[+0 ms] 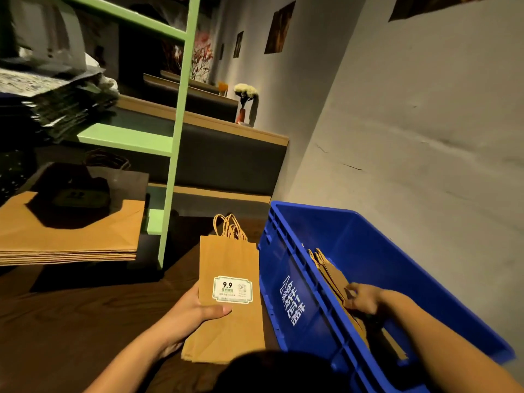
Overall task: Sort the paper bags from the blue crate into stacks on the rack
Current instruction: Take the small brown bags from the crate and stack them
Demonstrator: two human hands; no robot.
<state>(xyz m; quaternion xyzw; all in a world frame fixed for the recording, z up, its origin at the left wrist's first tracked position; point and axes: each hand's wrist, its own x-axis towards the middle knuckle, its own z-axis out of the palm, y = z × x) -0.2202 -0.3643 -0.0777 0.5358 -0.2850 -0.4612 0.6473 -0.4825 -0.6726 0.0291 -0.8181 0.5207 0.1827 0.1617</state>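
Green metal rack (175, 154) stands at your left, a stack of flat brown paper bags (68, 231) on its lower shelf. Over the dark wood-grain surface (71, 321) your left grip (192, 310) clasps a labelled bundle of brown handled bags (229, 259). Your right grip (363, 299) grasps loose brown bags (331, 276) inside the blue plastic crate (377, 239), which sits beside the grey wall (411, 137).

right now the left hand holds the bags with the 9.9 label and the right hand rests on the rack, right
No: the head view shows the right hand inside the blue crate, gripping paper bags there. The left hand does hold the bags with the 9.9 label.
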